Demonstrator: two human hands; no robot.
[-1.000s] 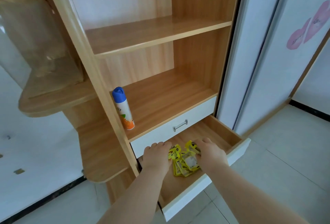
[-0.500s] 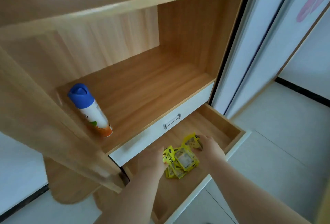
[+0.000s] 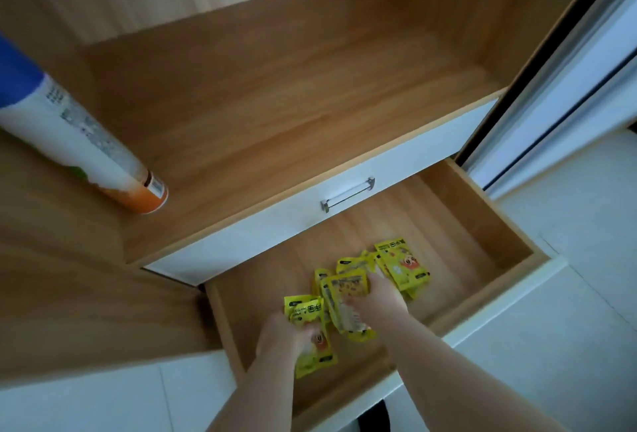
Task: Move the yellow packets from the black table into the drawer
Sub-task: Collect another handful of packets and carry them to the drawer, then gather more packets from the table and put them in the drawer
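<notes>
Yellow packets heaped in wooden drawer, both hands' grip unclear.

Yellow packets; pale wood drawer; blue-capped white can.

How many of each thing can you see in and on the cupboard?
Yellow packets: about 6, piled and overlapping, so not exact
Spray can: 1
Open drawer: 1
Shut drawer with metal handle: 1
Total: about 9
</notes>
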